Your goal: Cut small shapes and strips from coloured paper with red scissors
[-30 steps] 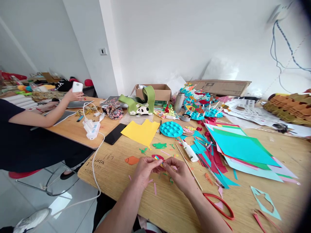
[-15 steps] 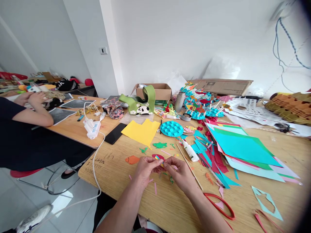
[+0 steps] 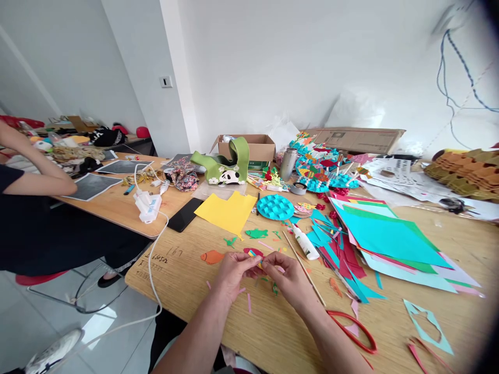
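Observation:
Over the wooden table (image 3: 187, 283), my left hand (image 3: 236, 270) pinches a small yellow-and-blue paper piece (image 3: 252, 254), its lower part hidden by the fingers. The fingertips of my right hand (image 3: 286, 272) close on the same piece from the other side, nearly meeting the left thumb. Just beyond the fingers lies a dark red paper shape (image 3: 249, 250). An orange paper fish (image 3: 212, 257) rests left of my hands, and a green paper fish (image 3: 256, 234) is farther back. A white glue bottle (image 3: 305, 241) and a thin wooden stick (image 3: 304, 267) lie to the right.
Red-handled scissors (image 3: 353, 330) sit beside my right forearm. Stacked coloured paper (image 3: 393, 239) covers the right side. Yellow paper (image 3: 228, 210), a black phone (image 3: 185, 214) and a blue textured disc (image 3: 275, 206) lie farther back. A power strip (image 3: 147, 206) trails its cable. Another person's arm (image 3: 42, 176) is at left.
My hands and the paper piece hold almost the same position. At the left, the other person's forearm has lifted from the table toward the upper left.

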Motion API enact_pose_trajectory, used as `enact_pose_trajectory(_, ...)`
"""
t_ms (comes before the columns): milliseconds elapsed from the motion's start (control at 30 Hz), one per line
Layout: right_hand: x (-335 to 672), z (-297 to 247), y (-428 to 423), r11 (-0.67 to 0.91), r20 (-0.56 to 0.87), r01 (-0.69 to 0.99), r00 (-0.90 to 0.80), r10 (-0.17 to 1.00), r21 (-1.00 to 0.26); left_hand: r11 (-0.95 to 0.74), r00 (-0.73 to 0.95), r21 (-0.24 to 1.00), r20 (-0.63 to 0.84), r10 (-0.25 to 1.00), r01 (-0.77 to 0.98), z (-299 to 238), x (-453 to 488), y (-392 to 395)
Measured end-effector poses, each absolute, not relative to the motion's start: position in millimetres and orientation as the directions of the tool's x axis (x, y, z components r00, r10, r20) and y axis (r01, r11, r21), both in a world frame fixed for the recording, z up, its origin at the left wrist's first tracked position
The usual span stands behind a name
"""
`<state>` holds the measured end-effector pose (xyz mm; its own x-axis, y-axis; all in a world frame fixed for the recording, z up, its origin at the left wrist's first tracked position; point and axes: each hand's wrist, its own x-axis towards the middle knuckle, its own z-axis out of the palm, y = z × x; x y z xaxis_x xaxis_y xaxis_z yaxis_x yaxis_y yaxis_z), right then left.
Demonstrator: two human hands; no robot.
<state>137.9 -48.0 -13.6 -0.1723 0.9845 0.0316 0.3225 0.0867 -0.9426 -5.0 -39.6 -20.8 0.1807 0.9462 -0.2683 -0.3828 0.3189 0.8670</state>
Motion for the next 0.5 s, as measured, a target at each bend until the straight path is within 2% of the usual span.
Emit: enact_pose_trajectory(500,138.0,-12.3,-48.3,0.09,0.036,0.33,-0.164,0.986,-0.94,0.332,0.177,0.869,-0.285,0.942,-0.367,-18.5,-5.2,-40.6)
